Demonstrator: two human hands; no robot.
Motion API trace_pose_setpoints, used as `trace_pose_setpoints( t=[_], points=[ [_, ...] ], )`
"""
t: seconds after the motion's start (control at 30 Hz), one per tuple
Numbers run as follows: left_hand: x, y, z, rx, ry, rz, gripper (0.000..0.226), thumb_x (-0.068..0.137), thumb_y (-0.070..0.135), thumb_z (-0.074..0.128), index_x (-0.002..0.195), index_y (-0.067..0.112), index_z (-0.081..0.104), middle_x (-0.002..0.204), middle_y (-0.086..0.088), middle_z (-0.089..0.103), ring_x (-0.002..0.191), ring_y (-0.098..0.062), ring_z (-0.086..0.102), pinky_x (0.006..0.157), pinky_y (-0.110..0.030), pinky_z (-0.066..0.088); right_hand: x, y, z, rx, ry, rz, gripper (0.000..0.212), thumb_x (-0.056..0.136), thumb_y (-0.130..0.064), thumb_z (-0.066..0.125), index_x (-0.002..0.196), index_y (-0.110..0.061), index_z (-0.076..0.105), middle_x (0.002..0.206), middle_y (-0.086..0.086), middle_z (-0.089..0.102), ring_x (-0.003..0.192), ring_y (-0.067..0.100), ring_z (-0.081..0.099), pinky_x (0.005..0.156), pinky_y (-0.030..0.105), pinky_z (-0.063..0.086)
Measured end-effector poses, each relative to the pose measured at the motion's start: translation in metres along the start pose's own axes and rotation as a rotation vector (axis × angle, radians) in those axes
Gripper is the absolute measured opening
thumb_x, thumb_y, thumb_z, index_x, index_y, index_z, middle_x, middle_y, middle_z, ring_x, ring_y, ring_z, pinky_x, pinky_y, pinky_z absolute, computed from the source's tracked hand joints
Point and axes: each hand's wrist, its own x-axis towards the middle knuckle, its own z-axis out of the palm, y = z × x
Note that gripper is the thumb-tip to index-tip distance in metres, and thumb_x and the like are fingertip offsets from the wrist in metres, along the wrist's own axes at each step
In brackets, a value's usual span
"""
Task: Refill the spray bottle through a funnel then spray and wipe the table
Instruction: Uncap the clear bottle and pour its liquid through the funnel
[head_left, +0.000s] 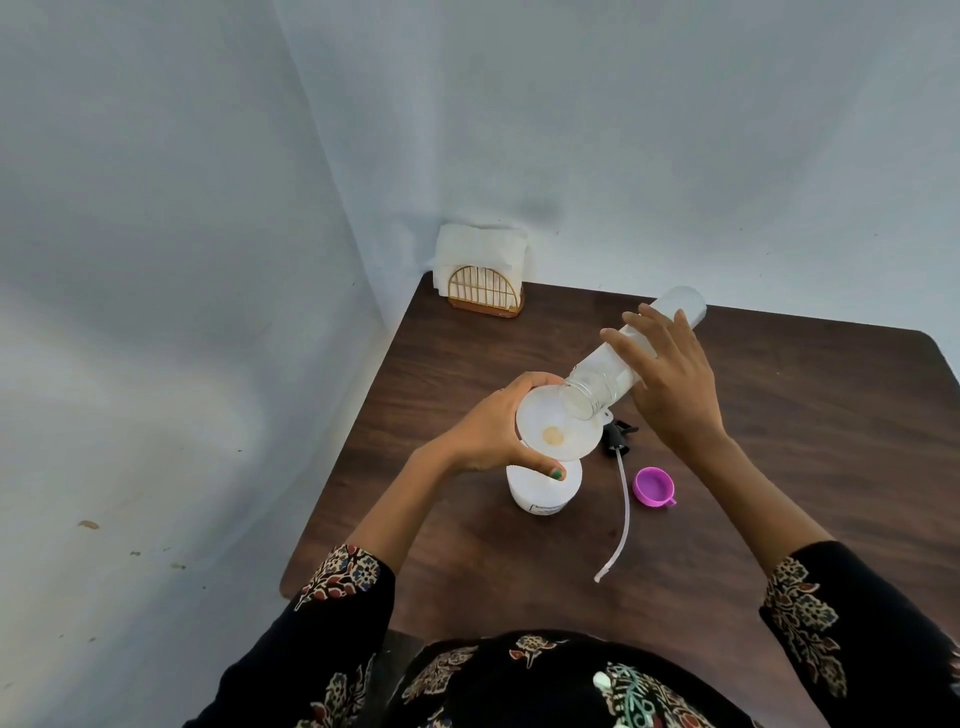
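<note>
- Step in hand, as I judge it: the refill. Pouring is under way; spraying and wiping are not yet begun.
- My left hand (493, 431) is wrapped around the rim of the white funnel (556, 431), fingers closed on it, steadying it over the white spray bottle (543, 491), which stands upright on the dark wooden table (779, 415) directly beneath the funnel.
- My right hand (670, 374) is clamped around a clear plastic bottle (623, 358), tilted neck-down, its open mouth over the funnel's bowl at the right edge.
- I cannot tell from this view whether liquid is flowing; the clear bottle looks close to empty.
- The sprayer head (618, 436), black with a long dip tube (621, 514), lies on the table just to the right of the spray bottle. A purple cap (653, 486) lies beside the tube, apart from it.
- A napkin holder (485, 280) with white napkins stands in the far corner, well apart from the work.
- Next move calls for: righting the clear bottle and setting it down, lifting the funnel out without tipping the spray bottle, then feeding the dip tube in and screwing the sprayer head on.
- A napkin from the holder appears the likely wipe.
</note>
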Motion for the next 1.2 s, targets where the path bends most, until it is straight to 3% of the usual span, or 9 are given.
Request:
trace_pose_setpoints(
  t=[0.4, 0.7, 0.87, 1.2],
  points=[
    [-0.0038, -0.0005, 0.0013, -0.016, 0.026, -0.004, 0.083, 0.064, 0.028, 0.086, 0.127, 0.039, 0.033, 0.125, 0.014, 0.044, 0.118, -0.01, 0.046, 0.102, -0.03, 0.044, 0.0028, -0.001, 0.0004, 0.01, 0.03, -0.035, 0.068, 0.061, 0.007, 0.08, 0.119, -0.015, 0.05, 0.12, 0.023, 0.059, 0.118, 0.043, 0.053, 0.103, 0.06, 0.034],
    [-0.0045, 0.0023, 0.0039, -0.014, 0.034, -0.016, 0.082, 0.065, 0.027, 0.086, 0.125, 0.041, 0.03, 0.124, 0.016, 0.042, 0.117, -0.01, 0.045, 0.099, -0.023, 0.042, 0.0061, 0.0007, -0.0007, 0.006, 0.062, -0.039, 0.064, 0.065, 0.01, 0.075, 0.119, -0.016, 0.051, 0.121, 0.022, 0.059, 0.12, 0.041, 0.052, 0.106, 0.057, 0.031],
    [-0.0045, 0.003, 0.0042, -0.016, 0.029, -0.013, 0.084, 0.064, 0.027, 0.086, 0.126, 0.04, 0.031, 0.124, 0.015, 0.042, 0.118, -0.009, 0.044, 0.099, -0.024, 0.043, 0.0072, 0.002, -0.0021, 0.004, 0.081, -0.034, 0.057, 0.067, 0.012, 0.072, 0.117, -0.012, 0.057, 0.12, 0.023, 0.06, 0.119, 0.042, 0.052, 0.105, 0.058, 0.032],
    [-0.0042, 0.0021, 0.0035, -0.001, 0.028, -0.017, 0.086, 0.064, 0.03, 0.086, 0.129, 0.038, 0.031, 0.125, 0.015, 0.041, 0.119, -0.01, 0.043, 0.101, -0.028, 0.043, 0.0085, 0.0024, -0.0027, 0.006, 0.095, -0.026, 0.06, 0.067, 0.013, 0.07, 0.118, -0.015, 0.053, 0.12, 0.022, 0.06, 0.12, 0.041, 0.052, 0.106, 0.056, 0.032]
  ],
)
